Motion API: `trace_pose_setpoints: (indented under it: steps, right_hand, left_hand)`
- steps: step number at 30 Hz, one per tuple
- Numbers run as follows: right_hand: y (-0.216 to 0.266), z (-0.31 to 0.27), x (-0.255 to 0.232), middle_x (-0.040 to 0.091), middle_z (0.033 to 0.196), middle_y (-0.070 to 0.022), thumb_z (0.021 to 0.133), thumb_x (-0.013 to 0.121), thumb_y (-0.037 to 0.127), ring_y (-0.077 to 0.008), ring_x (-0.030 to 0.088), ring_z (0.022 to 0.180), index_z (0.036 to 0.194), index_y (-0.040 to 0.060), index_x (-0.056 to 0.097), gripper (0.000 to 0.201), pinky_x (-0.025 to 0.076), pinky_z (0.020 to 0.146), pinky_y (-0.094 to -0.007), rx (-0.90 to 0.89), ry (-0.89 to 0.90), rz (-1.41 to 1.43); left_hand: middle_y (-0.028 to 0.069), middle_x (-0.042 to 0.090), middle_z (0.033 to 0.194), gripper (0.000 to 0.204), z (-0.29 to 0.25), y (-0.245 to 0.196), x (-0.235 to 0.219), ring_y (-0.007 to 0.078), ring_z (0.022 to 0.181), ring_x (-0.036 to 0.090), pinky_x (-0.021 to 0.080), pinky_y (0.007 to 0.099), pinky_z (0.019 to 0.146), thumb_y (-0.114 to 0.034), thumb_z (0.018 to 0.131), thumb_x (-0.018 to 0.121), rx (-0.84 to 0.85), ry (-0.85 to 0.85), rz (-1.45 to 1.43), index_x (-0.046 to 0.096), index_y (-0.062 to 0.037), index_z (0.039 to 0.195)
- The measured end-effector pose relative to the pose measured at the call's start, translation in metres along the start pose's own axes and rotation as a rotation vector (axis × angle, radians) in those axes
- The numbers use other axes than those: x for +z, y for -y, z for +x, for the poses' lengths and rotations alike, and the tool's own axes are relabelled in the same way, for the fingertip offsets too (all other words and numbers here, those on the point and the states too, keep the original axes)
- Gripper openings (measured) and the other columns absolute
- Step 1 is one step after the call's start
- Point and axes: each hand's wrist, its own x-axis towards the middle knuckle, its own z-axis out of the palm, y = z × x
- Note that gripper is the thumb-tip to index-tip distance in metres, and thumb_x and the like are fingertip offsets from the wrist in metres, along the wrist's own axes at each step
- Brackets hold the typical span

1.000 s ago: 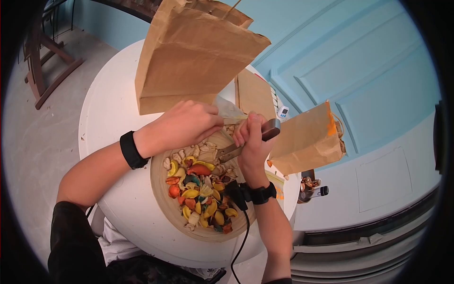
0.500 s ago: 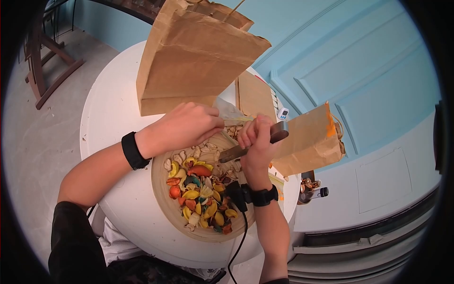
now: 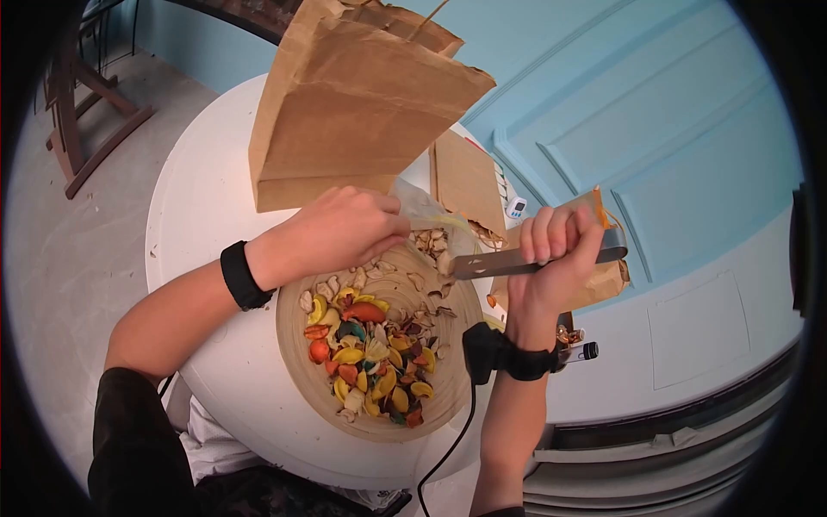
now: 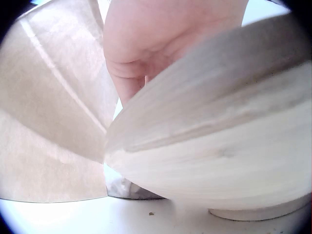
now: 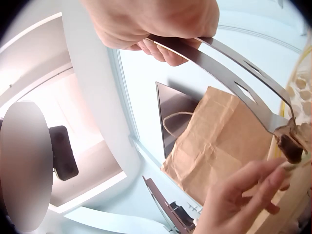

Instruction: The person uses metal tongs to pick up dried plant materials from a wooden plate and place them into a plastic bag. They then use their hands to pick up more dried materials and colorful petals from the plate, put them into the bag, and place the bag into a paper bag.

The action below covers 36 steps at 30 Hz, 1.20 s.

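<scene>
One pair of long, flat, silver metal tongs [image 3: 500, 262] passes through the right hand [image 3: 551, 280], whose fingers are wrapped around the handle end. The tips reach out from the hand toward the left hand, beyond the far right part of a round, pale wooden bowl [image 3: 297, 375]. In the right wrist view, a dark brown dried piece [image 5: 291, 148] sits at those tips, just beside the left hand's fingertips; whether it is clamped cannot be told.

The left hand [image 3: 340, 228] pinches the edge of a clear plastic bag [image 3: 418, 200] at the bowl's far edge. Pale dried slices [image 3: 431, 246] show next to the bag's opening, near the tongs' tips. Nearer the person, the bowl carries a heap of yellow, orange and teal dried pieces [image 3: 383, 379].

Bowl and bag are on a round white desk [image 3: 202, 189]. Beyond the left hand stands a tall brown paper bag [image 3: 362, 112]; behind the right hand is a smaller brown paper bag with orange marks [image 3: 600, 287]. Between these two bags lies a small white device with a dark screen [image 3: 517, 207].
</scene>
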Motion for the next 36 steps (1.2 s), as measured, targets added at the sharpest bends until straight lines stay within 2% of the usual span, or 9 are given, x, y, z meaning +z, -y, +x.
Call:
trace_pose_setpoints:
  steps: [3, 8, 11, 15, 20, 22, 27, 31, 36]
  right_hand:
    - [-0.012, 0.016, -0.007, 0.029, 0.058, 0.0029, 0.104, 0.05, 0.018, -0.0092, 0.031, 0.048, 0.072, 0.0116, 0.038, 0.035, 0.029, 0.044, -0.0265, -0.051, -0.059, -0.091]
    - [-0.036, 0.015, -0.011, 0.042, 0.062, -0.0016, 0.101, 0.062, 0.01, -0.0133, 0.041, 0.053, 0.083, 0.0078, 0.048, 0.023, 0.043, 0.052, -0.0323, -0.075, -0.036, -0.098]
    - [-0.021, 0.008, -0.021, 0.042, 0.065, -0.0022, 0.102, 0.061, 0.013, -0.0142, 0.043, 0.055, 0.083, 0.0077, 0.046, 0.025, 0.043, 0.053, -0.0323, -0.09, -0.03, -0.03]
    - [-0.006, -0.018, -0.036, 0.043, 0.069, -0.0035, 0.103, 0.06, 0.011, -0.0154, 0.046, 0.06, 0.085, 0.0082, 0.045, 0.024, 0.045, 0.056, -0.0331, -0.019, -0.012, -0.08]
    - [-0.037, -0.047, -0.052, 0.048, 0.067, -0.0043, 0.104, 0.059, 0.009, -0.0142, 0.046, 0.058, 0.084, 0.0064, 0.045, 0.025, 0.046, 0.057, -0.033, 0.058, 0.012, -0.223]
    - [-0.041, -0.049, -0.052, 0.048, 0.066, -0.0043, 0.104, 0.06, 0.009, -0.0141, 0.046, 0.057, 0.082, 0.0063, 0.045, 0.027, 0.046, 0.056, -0.0329, 0.101, 0.015, -0.214]
    - [-0.051, -0.05, -0.046, 0.048, 0.064, -0.0012, 0.104, 0.061, 0.01, -0.0117, 0.046, 0.055, 0.078, 0.0062, 0.046, 0.031, 0.043, 0.054, -0.0303, 0.155, 0.037, -0.288]
    - [-0.055, -0.05, -0.044, 0.045, 0.062, 0.0008, 0.105, 0.062, 0.013, -0.0104, 0.044, 0.054, 0.075, 0.0071, 0.044, 0.035, 0.04, 0.053, -0.0291, 0.203, 0.059, -0.241]
    - [-0.057, -0.051, -0.041, 0.042, 0.061, 0.0018, 0.106, 0.06, 0.014, -0.0092, 0.04, 0.051, 0.072, 0.0082, 0.041, 0.039, 0.036, 0.049, -0.029, 0.237, 0.06, -0.245]
  left_hand:
    - [0.01, 0.069, 0.099, 0.014, -0.001, -0.003, -0.006, 0.0333, 0.085, 0.068, 0.054, 0.0447, 0.073, -0.017, 0.094, 0.069, 0.005, 0.044, 0.021, 0.075, -0.0078, 0.103]
    - [0.0072, 0.069, 0.104, 0.011, -0.002, -0.005, -0.006, 0.0313, 0.088, 0.069, 0.055, 0.0436, 0.074, -0.016, 0.093, 0.071, 0.021, 0.021, 0.04, 0.076, -0.0098, 0.101]
    - [0.0072, 0.069, 0.104, 0.011, -0.001, -0.009, -0.008, 0.0307, 0.089, 0.069, 0.055, 0.0432, 0.074, -0.016, 0.093, 0.07, -0.018, 0.001, 0.044, 0.076, -0.0091, 0.1]
    - [0.0074, 0.069, 0.102, 0.012, 0.002, -0.005, -0.004, 0.0306, 0.089, 0.069, 0.055, 0.0432, 0.075, -0.015, 0.093, 0.07, -0.017, -0.005, 0.071, 0.075, -0.0067, 0.099]
    - [0.0094, 0.067, 0.097, 0.013, 0.002, -0.005, -0.003, 0.0326, 0.087, 0.068, 0.054, 0.0449, 0.074, -0.016, 0.094, 0.069, 0.007, -0.027, 0.043, 0.074, -0.0052, 0.098]
    - [0.0109, 0.064, 0.092, 0.013, 0.002, -0.002, 0.001, 0.0345, 0.083, 0.067, 0.052, 0.0471, 0.07, -0.019, 0.095, 0.067, 0.032, -0.07, 0.026, 0.073, -0.0067, 0.096]
    - [0.011, 0.067, 0.095, 0.014, 0.002, -0.005, -0.001, 0.0342, 0.086, 0.067, 0.053, 0.0457, 0.073, -0.016, 0.095, 0.068, -0.001, -0.03, 0.025, 0.073, -0.0042, 0.099]
    - [0.0109, 0.068, 0.097, 0.014, 0.002, -0.006, -0.003, 0.0339, 0.087, 0.067, 0.053, 0.0448, 0.075, -0.016, 0.094, 0.069, -0.023, 0.007, 0.033, 0.073, -0.0031, 0.1]
    - [0.0111, 0.064, 0.092, 0.014, 0.001, -0.002, 0.001, 0.0348, 0.085, 0.067, 0.053, 0.0473, 0.072, -0.019, 0.095, 0.066, 0.021, -0.047, 0.031, 0.072, -0.0061, 0.096]
